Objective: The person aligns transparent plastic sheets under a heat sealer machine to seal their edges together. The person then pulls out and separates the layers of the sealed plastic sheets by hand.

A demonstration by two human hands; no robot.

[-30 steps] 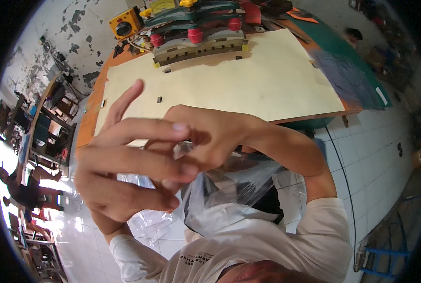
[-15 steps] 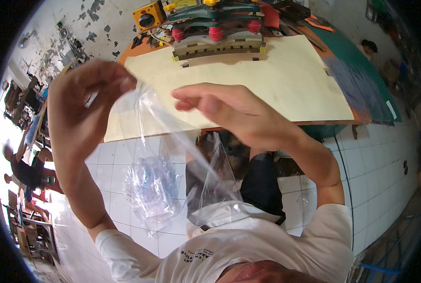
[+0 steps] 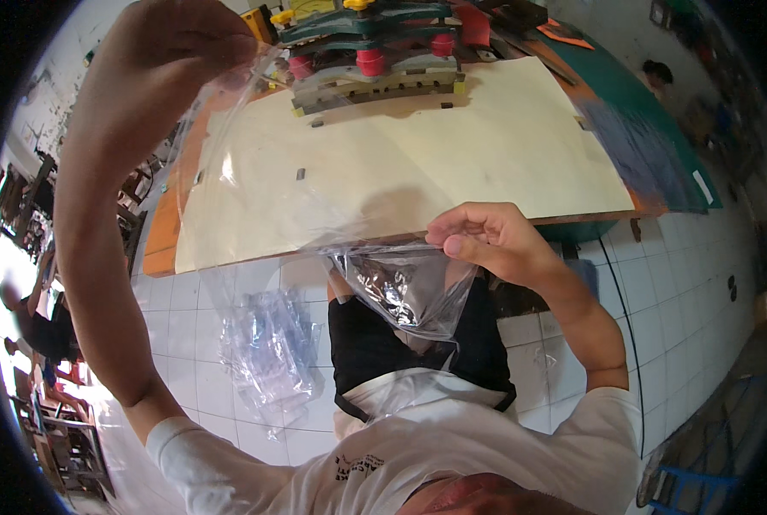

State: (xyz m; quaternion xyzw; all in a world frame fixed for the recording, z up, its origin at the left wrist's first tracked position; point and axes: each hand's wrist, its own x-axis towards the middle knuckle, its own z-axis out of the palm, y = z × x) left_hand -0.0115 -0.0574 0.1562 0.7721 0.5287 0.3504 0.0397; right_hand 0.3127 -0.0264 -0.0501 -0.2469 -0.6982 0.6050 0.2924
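Between hands (image 3: 186,39) (image 3: 491,245), clear film (image 3: 383,275), slanting down rightward

The sheet (image 3: 521,146) is plain cream. Beyond it, the metal press (image 3: 400,36) is dark green with red collars (image 3: 369,62) and yellow knobs (image 3: 359,4); across its near edge, plastic film (image 3: 400,296) is colourless; below, shorts (image 3: 484,343) are black, floor tiles (image 3: 177,343) white.

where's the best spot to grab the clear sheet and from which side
Probably pinch the sheet by its edge, thumb against fingers, coming from the right, where the right hand already is. It looks thin and limp, sagging in loose folds, so its middle likely offers little to grip. The left hand holds the upper end, leaving that right side the easier reach.
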